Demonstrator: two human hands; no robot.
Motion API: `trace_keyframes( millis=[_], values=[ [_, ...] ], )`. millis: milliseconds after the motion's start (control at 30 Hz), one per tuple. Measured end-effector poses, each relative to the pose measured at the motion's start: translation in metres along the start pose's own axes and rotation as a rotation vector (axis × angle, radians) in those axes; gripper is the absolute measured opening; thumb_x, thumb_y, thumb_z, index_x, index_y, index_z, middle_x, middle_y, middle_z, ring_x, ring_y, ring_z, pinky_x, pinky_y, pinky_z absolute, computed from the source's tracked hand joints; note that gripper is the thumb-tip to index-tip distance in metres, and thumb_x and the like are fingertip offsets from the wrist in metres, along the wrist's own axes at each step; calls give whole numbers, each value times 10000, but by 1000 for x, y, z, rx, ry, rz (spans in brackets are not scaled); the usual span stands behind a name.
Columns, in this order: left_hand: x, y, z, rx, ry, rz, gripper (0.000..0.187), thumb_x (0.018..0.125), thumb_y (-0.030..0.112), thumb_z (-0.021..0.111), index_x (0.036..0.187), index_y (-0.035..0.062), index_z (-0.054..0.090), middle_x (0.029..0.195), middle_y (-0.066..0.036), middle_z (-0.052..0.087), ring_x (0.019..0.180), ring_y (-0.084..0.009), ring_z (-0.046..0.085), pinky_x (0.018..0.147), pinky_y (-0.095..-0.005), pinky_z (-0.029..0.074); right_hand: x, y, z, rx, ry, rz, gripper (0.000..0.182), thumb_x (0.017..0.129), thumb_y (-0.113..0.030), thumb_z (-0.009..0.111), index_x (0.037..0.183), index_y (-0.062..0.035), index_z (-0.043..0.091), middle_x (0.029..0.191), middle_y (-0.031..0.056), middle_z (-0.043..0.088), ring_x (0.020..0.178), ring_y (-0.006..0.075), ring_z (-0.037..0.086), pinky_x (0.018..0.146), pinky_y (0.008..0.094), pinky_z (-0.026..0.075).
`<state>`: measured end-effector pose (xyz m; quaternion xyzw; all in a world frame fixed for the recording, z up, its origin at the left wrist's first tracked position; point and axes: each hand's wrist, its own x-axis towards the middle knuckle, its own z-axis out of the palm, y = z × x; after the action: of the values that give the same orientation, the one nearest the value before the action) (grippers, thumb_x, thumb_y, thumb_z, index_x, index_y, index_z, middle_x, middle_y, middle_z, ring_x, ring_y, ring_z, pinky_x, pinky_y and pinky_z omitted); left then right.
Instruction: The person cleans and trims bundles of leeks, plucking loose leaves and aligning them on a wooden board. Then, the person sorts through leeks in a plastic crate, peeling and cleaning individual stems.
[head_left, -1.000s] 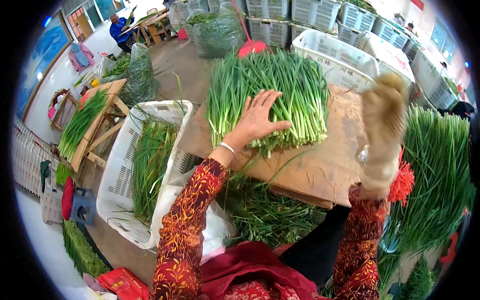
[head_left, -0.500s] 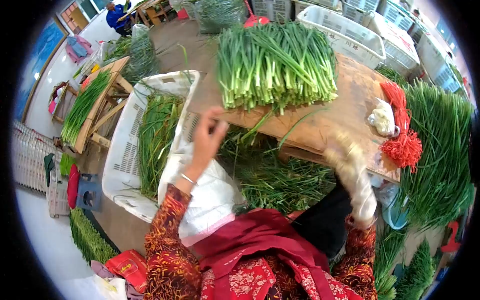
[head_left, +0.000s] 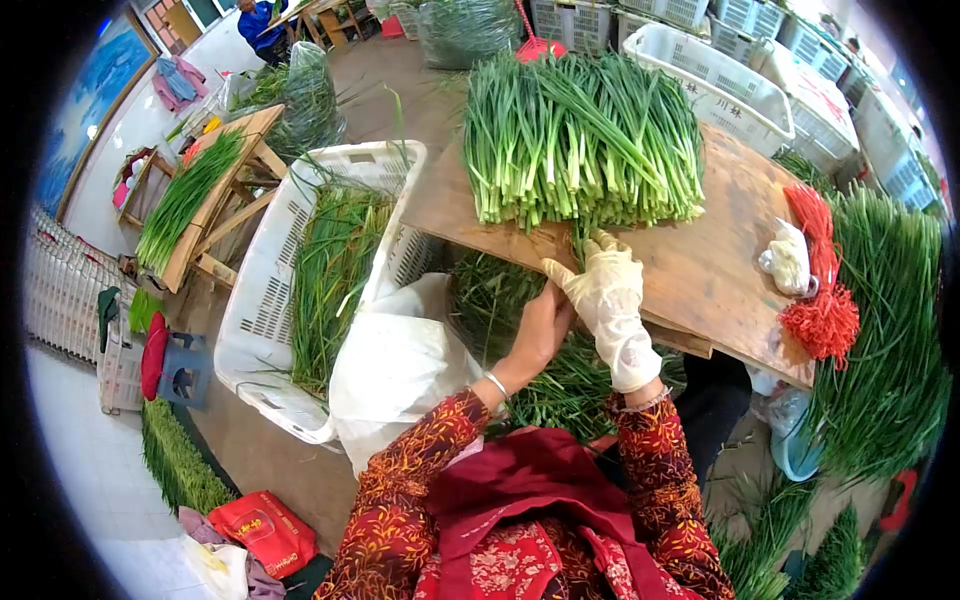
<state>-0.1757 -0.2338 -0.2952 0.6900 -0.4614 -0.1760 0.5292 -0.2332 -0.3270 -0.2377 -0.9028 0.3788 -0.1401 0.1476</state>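
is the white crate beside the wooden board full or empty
Partly full: green leaves lie in the white crate, while much of its slotted left inner wall shows bare above them.

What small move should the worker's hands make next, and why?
Perhaps the gloved right hand should draw the green strands beside it off the board: they stick out below the bundle, and loose leaves lie below the board's edge.
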Motion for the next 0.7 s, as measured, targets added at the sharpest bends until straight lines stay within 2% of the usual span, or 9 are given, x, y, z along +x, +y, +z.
trace_keyframes(
  millis=[67, 167, 233, 300, 367, 433, 500, 633, 700],
  values=[
    [-4, 3, 5, -192, 50, -21, 311, 835, 66, 525, 1118, -5, 419, 851, -220, 602, 811, -356, 601, 675, -355, 455, 1, 5, 6, 33, 148, -11, 460, 761, -416, 593, 1005, -26, 587, 1044, 164, 575, 907, 305, 578, 738, 401, 462],
    [-5, 29, -8, -139, -139, -208, 314, 853, 98, 520, 1134, 4, 415, 845, -203, 613, 786, -318, 615, 667, -332, 455, 6, 16, 11, 102, 89, 48, 337, 796, -342, 564, 968, -54, 594, 824, 149, 627, 749, 317, 610, 655, 409, 475],
    [-3, 34, -16, -151, -123, -90, 294, 860, 133, 521, 1126, 28, 450, 794, -168, 627, 695, -262, 623, 622, -315, 463, 7, 24, 8, 41, 28, 40, 334, 827, -329, 540, 1018, -61, 593, 750, 162, 622, 748, 323, 601, 662, 403, 469],
    [4, 41, -36, -45, -368, -104, 277, 875, 152, 507, 1117, 17, 491, 800, -96, 634, 678, -106, 597, 615, -233, 479, 5, 38, 6, 112, 97, -92, 289, 840, -309, 515, 980, -67, 588, 732, 166, 623, 712, 324, 605, 622, 383, 481],
    [15, 38, -49, -47, -194, -11, 232, 885, 154, 493, 1091, 50, 519, 771, -65, 626, 621, -102, 570, 587, -228, 470, -1, 54, 9, 186, 148, -141, 314, 844, -321, 532, 992, -50, 592, 710, 166, 620, 672, 308, 604, 591, 352, 470],
    [27, 23, -54, -7, -62, 36, 221, 879, 127, 498, 1081, 41, 520, 755, -53, 621, 637, -98, 559, 599, -225, 460, -7, 61, 10, 594, -35, 82, 322, 835, -326, 566, 982, -42, 604, 697, 161, 614, 618, 279, 590, 574, 333, 451],
    [35, 21, -54, -21, -41, 66, 214, 864, 93, 508, 1071, 40, 525, 833, -54, 608, 687, -105, 553, 623, -232, 453, -9, 61, 8, 618, -29, 65, 316, 834, -319, 573, 972, -37, 606, 692, 158, 610, 606, 261, 581, 569, 327, 446],
    [92, 38, -47, 361, 60, 749, 258, 825, 62, 532, 1081, 85, 551, 1077, -93, 536, 1050, -229, 513, 875, -317, 428, -10, 58, 10, 784, -58, 79, 292, 834, -298, 586, 936, -24, 609, 653, 123, 584, 565, 197, 543, 546, 305, 425],
    [123, 52, -51, 500, 18, 744, 310, 859, 164, 507, 1167, 135, 506, 1231, -59, 463, 1165, -230, 428, 983, -368, 334, -11, 57, 8, 897, -108, 117, 282, 837, -290, 586, 920, -22, 608, 621, 94, 566, 549, 169, 522, 534, 293, 416]
  ],
)
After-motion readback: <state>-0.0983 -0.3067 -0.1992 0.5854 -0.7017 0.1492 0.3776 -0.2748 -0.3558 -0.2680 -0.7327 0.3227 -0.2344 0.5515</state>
